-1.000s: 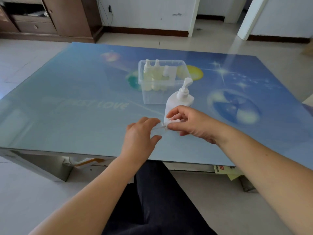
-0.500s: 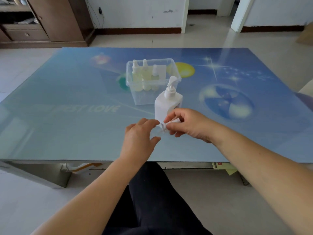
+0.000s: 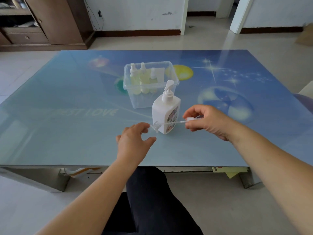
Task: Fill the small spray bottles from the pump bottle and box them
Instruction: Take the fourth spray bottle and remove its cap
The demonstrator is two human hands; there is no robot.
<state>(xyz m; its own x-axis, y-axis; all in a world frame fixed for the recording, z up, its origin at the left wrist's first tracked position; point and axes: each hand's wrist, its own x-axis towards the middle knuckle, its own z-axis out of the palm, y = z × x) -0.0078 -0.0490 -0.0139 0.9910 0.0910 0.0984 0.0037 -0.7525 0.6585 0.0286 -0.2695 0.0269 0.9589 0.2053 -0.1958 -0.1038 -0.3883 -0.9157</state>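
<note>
Three filled spray bottles point(image 3: 143, 78) stand in the clear box point(image 3: 171, 72) beyond both hands. Left hand point(image 3: 133, 143) fingers curl around an empty small bottle point(image 3: 155, 126); right hand point(image 3: 205, 121) pinches its spray head point(image 3: 190, 119), dip tube pulled clear. The pump bottle point(image 3: 166, 112) stands between the fingertips. Filling, recapping and boxing remain.

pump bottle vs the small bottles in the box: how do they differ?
The pump bottle is opaque white with a printed label; the small bottles are see-through and look pale yellow. The pump bottle is larger and has a pump head; the small bottles have slim spray tops. The pump bottle stands on the table, the small bottles inside the clear box. All stand upright.
</note>
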